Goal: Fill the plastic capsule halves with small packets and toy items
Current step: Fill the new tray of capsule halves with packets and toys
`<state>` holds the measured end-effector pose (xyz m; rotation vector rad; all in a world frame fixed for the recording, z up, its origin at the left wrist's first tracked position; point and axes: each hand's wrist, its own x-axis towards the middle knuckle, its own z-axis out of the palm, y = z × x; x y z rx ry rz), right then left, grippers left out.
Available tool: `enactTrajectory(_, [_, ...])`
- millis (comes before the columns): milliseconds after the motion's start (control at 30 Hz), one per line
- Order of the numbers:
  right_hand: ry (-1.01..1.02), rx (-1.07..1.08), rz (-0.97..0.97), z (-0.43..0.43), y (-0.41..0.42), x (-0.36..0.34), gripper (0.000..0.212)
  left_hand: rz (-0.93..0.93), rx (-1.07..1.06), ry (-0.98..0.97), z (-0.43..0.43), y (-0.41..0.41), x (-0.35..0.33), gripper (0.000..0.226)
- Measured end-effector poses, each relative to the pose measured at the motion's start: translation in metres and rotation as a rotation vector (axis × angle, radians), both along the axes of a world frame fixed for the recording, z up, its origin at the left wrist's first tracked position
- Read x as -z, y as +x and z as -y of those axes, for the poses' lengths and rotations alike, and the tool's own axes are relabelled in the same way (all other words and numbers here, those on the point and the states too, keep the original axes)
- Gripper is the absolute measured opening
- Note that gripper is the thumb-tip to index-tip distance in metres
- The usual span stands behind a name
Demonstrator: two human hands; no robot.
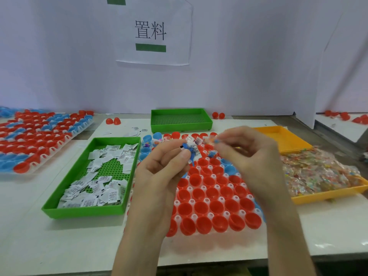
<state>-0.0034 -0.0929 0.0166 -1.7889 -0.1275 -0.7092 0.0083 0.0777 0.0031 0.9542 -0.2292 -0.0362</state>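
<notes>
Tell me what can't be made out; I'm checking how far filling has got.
Head view only.
Capsule halves under the left hand and right hand: hidden.
Small item the right hand pinches: blurred.
Print on packets: too small.
Side rack: cut by left edge.

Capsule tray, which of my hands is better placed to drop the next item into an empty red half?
Probably the right hand: it pinches a single small piece over the capsule tray, just above empty red halves. The left hand grips a blue toy and packets together.
</notes>
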Motion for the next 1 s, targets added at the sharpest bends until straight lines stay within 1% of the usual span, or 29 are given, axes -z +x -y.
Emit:
enactTrajectory(67, [0.006, -0.121, -0.026, -0.018, -0.001, 0.004, 0.011, 0.003, 0.002, 0.002, 0.001, -0.002, 0.0, 0.021])
enactTrajectory(167, [0.084, -0.213, -0.015, -0.027, -0.002, 0.007, 0.012, 0.016, -0.059, 0.033, 0.002, -0.002, -0.001, 0.019])
enactTrajectory(267, [0.129, -0.229, -0.017, -0.031, -0.002, 0.007, 0.013, 0.031, -0.157, 0.108, 0.001, -0.002, -0.001, 0.018])
enactTrajectory(400, [0.161, -0.249, -0.033, -0.033, -0.002, 0.009, 0.011, 0.082, -0.219, 0.194, -0.002, -0.004, 0.001, 0.017])
enactTrajectory(500, [0.158, -0.274, -0.026, -0.035, -0.004, 0.008, 0.018, 0.111, -0.25, 0.241, -0.004, -0.003, 0.002, 0.018])
enactTrajectory(567, [0.142, -0.292, -0.039, -0.036, -0.005, 0.008, 0.021, 0.132, -0.242, 0.26, -0.005, -0.002, 0.002, 0.022])
enactTrajectory(700, [0.153, -0.328, -0.048, -0.037, -0.005, 0.008, 0.014, 0.16, -0.174, 0.268, -0.011, 0.0, 0.003, 0.029])
enactTrajectory(800, [0.191, -0.388, -0.075, -0.036, -0.004, 0.009, 0.013, 0.11, -0.061, 0.224, -0.017, 0.004, 0.006, 0.032])
enactTrajectory(867, [0.228, -0.42, -0.104, -0.036, -0.002, 0.012, 0.013, 0.082, 0.013, 0.177, -0.019, 0.005, 0.008, 0.043])
enactTrajectory(933, [0.267, -0.426, -0.123, -0.038, 0.0, 0.014, 0.015, 0.07, 0.016, 0.169, -0.019, 0.006, 0.009, 0.05])
enactTrajectory(967, [0.29, -0.419, -0.128, -0.039, 0.0, 0.014, 0.017, 0.061, 0.003, 0.169, -0.018, 0.006, 0.009, 0.047])
enactTrajectory(1000, [0.312, -0.408, -0.13, -0.04, 0.0, 0.015, 0.018, 0.051, -0.008, 0.168, -0.018, 0.006, 0.01, 0.038])
